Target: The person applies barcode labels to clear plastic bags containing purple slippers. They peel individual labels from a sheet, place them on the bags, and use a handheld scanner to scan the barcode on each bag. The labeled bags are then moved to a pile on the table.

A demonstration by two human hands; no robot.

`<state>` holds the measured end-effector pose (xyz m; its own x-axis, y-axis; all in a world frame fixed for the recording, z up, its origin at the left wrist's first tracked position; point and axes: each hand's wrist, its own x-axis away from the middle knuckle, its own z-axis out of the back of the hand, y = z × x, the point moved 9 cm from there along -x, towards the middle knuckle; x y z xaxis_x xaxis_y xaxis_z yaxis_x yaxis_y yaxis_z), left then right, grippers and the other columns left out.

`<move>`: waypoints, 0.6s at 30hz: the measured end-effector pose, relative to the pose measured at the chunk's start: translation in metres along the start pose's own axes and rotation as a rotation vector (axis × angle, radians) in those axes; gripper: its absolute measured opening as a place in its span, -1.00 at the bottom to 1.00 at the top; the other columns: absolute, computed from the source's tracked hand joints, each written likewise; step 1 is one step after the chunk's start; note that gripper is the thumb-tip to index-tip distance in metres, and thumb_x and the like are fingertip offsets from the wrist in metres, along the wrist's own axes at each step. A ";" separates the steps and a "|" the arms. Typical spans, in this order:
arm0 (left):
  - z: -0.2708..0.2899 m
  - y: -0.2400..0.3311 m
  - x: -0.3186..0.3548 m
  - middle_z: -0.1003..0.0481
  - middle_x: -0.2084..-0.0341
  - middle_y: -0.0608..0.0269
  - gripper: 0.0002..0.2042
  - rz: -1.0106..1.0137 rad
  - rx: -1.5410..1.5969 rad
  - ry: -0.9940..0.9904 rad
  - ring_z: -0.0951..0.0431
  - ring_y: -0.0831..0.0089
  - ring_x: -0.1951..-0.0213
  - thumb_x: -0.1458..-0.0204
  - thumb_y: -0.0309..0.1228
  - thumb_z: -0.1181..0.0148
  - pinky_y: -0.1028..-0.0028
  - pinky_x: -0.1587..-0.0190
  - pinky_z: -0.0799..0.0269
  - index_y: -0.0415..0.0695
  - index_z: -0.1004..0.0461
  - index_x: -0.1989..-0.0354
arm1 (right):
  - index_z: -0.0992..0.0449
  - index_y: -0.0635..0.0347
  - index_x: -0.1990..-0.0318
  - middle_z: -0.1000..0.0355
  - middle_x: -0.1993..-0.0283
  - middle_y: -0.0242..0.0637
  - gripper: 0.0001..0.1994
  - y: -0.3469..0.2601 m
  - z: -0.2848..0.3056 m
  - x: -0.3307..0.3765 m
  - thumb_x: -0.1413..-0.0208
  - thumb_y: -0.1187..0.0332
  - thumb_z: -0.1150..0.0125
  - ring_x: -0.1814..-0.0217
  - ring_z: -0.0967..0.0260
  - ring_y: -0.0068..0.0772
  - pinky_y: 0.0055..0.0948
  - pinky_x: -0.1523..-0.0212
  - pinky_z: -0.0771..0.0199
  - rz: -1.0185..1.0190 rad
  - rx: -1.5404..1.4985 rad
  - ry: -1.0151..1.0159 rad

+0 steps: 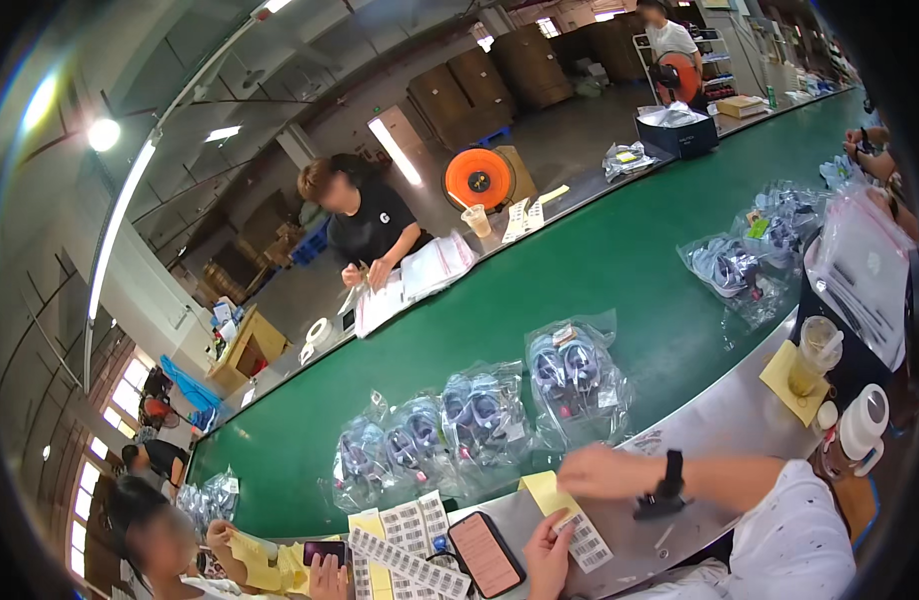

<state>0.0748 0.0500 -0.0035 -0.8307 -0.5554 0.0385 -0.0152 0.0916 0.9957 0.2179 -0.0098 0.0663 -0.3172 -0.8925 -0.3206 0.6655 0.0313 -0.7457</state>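
At the near metal edge of the table, my left hand (pixel 548 556) pinches a sheet of white barcode labels (pixel 588 546) between thumb and fingers. My right hand (pixel 602 484), with a black watch (pixel 670 487) on the wrist, is just above that sheet, beside its yellow backing paper (pixel 541 487). Motion blurs its fingers, so their grip is unclear. Left of my hands lies a phone (pixel 487 555) with a pinkish screen, next to more barcode label sheets (pixel 408 562). Beyond them, clear bags of blue shoes (pixel 574 375) stand in a row on the green belt.
More bagged shoes (pixel 725 262) lie at the right, near a stack of clear bags (pixel 865 260). A drink cup (pixel 816 352) and white jug (pixel 864 416) stand at the right edge. Co-workers sit across the belt (pixel 460 305) and at my left, one handling yellow paper (pixel 260 562).
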 end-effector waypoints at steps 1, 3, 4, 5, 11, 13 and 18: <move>-0.004 0.006 0.001 -0.55 0.38 0.29 -0.72 0.006 0.013 0.019 -0.47 0.73 0.36 -0.15 -0.57 -0.15 0.73 0.32 -0.31 -0.28 -0.46 -0.04 | -0.58 0.26 0.20 -0.51 0.31 -0.08 -0.76 -0.013 -0.006 0.019 -0.15 0.28 -0.10 0.25 -0.47 -0.01 -0.20 0.19 -0.44 0.103 -0.021 0.017; -0.015 -0.011 0.033 -0.53 0.43 0.34 -0.73 0.080 0.030 0.035 -0.43 0.77 0.42 -0.14 -0.57 -0.16 0.74 0.39 -0.27 -0.30 -0.46 -0.02 | -0.59 0.28 0.25 -0.50 0.33 -0.10 -0.78 -0.011 -0.024 0.068 -0.13 0.30 -0.13 0.28 -0.46 -0.04 -0.22 0.22 -0.44 -0.052 -0.102 -0.015; -0.019 -0.011 0.033 -0.53 0.45 0.36 -0.74 0.076 -0.010 0.001 -0.42 0.77 0.43 -0.14 -0.58 -0.16 0.74 0.40 -0.26 -0.30 -0.47 -0.01 | -0.59 0.29 0.28 -0.50 0.35 -0.10 -0.78 -0.011 -0.022 0.079 -0.12 0.31 -0.14 0.30 -0.46 -0.05 -0.23 0.24 -0.44 -0.105 -0.133 0.002; -0.023 -0.009 0.034 -0.53 0.46 0.38 -0.74 0.071 -0.050 -0.033 -0.41 0.77 0.45 -0.14 -0.58 -0.16 0.74 0.42 -0.25 -0.30 -0.47 0.00 | -0.59 0.29 0.29 -0.50 0.35 -0.11 -0.79 -0.014 -0.018 0.088 -0.11 0.31 -0.16 0.31 -0.46 -0.07 -0.25 0.25 -0.44 -0.135 -0.169 0.042; -0.037 0.004 0.040 -0.55 0.46 0.38 -0.77 0.023 -0.142 -0.051 -0.44 0.77 0.45 -0.13 -0.57 -0.17 0.74 0.42 -0.30 -0.31 -0.48 0.03 | -0.60 0.27 0.34 -0.48 0.38 -0.17 -0.86 -0.020 -0.001 0.114 -0.04 0.37 -0.24 0.35 -0.45 -0.16 -0.32 0.30 -0.43 -0.169 -0.212 0.271; -0.038 -0.001 0.039 -0.55 0.44 0.36 -0.77 0.045 -0.141 -0.056 -0.45 0.77 0.44 -0.13 -0.57 -0.17 0.74 0.42 -0.30 -0.32 -0.48 0.04 | -0.60 0.25 0.34 -0.48 0.39 -0.20 -0.87 -0.022 0.006 0.118 -0.02 0.38 -0.26 0.37 -0.46 -0.20 -0.34 0.32 -0.44 -0.114 -0.142 0.331; -0.047 0.001 0.044 -0.56 0.39 0.32 -0.70 0.069 -0.145 -0.103 -0.48 0.74 0.42 -0.12 -0.61 -0.15 0.72 0.37 -0.36 -0.34 -0.41 -0.05 | -0.54 0.26 0.39 -0.43 0.28 -0.23 -0.92 -0.026 0.004 0.127 -0.01 0.44 -0.24 0.23 -0.42 -0.20 -0.34 0.24 -0.42 -0.091 -0.094 0.337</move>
<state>0.0639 -0.0134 0.0032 -0.8796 -0.4638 0.1053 0.1179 0.0019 0.9930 0.1635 -0.1257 0.0472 -0.5878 -0.6955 -0.4132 0.5642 0.0136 -0.8255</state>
